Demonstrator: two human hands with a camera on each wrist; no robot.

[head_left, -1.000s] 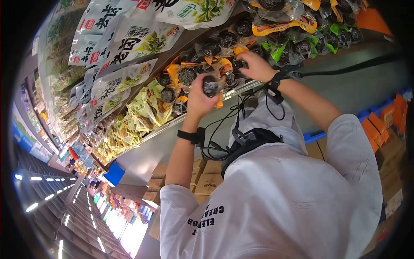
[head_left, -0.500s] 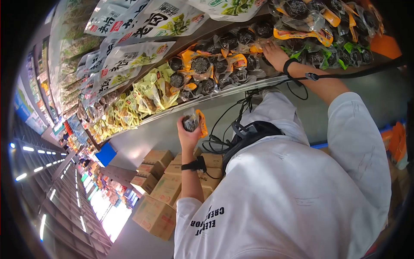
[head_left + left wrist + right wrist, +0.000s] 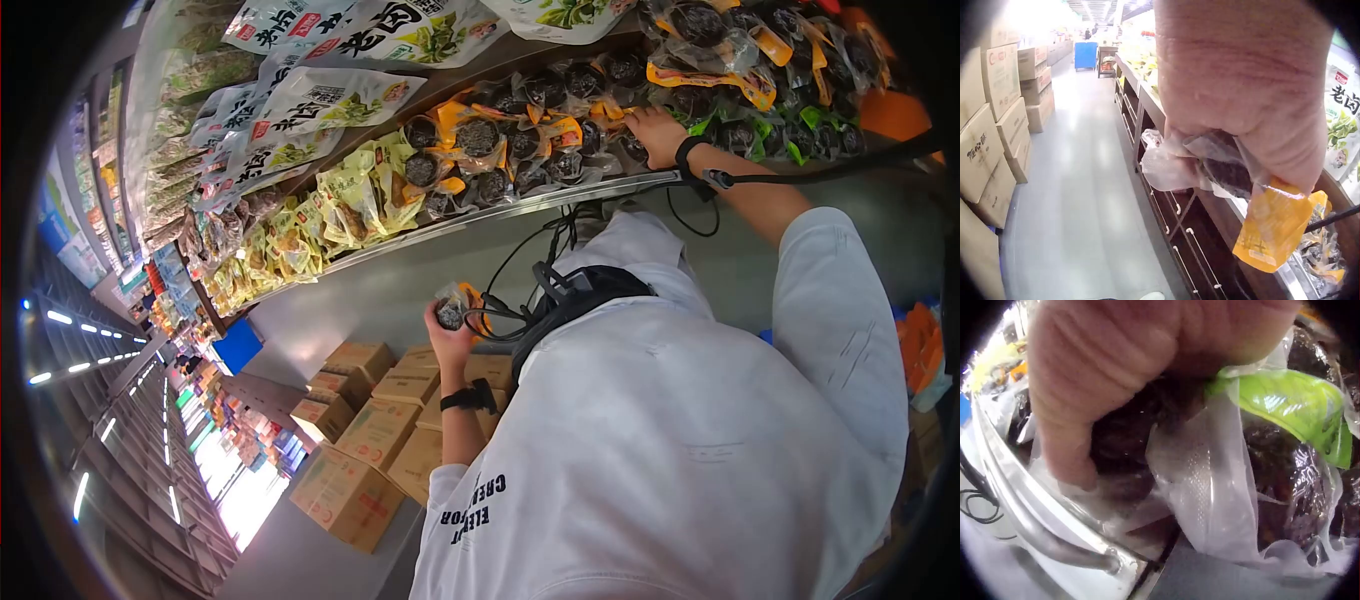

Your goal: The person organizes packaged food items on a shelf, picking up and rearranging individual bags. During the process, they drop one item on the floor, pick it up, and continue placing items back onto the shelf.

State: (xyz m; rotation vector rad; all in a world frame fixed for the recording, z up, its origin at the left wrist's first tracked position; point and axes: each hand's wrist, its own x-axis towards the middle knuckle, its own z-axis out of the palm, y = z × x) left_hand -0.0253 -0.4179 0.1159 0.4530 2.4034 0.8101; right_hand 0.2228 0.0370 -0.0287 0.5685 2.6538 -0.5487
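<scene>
My left hand (image 3: 453, 345) grips a clear vacuum pack of dark round food (image 3: 450, 314), low over the aisle and away from the shelf. In the left wrist view its orange label (image 3: 1272, 228) hangs below the fingers, and the hand hides part of the pack. My right hand (image 3: 660, 138) is among the packs at the shelf's front edge. In the right wrist view the thumb and fingers curl round another dark food pack (image 3: 1119, 440) in clear plastic. Beside it lies a pack with a green label (image 3: 1291, 403).
A metal rail (image 3: 1041, 531) runs along the shelf's front. Yellow packets (image 3: 350, 205) and white printed pouches (image 3: 335, 110) fill the shelf to the left. Cardboard boxes (image 3: 350, 495) stand across the aisle. A black cable (image 3: 830, 172) runs from the right wrist.
My left hand has lifted its pack off the shelf and down toward the body over the aisle. The right hand has shifted right along the shelf to packs near the green labels.
</scene>
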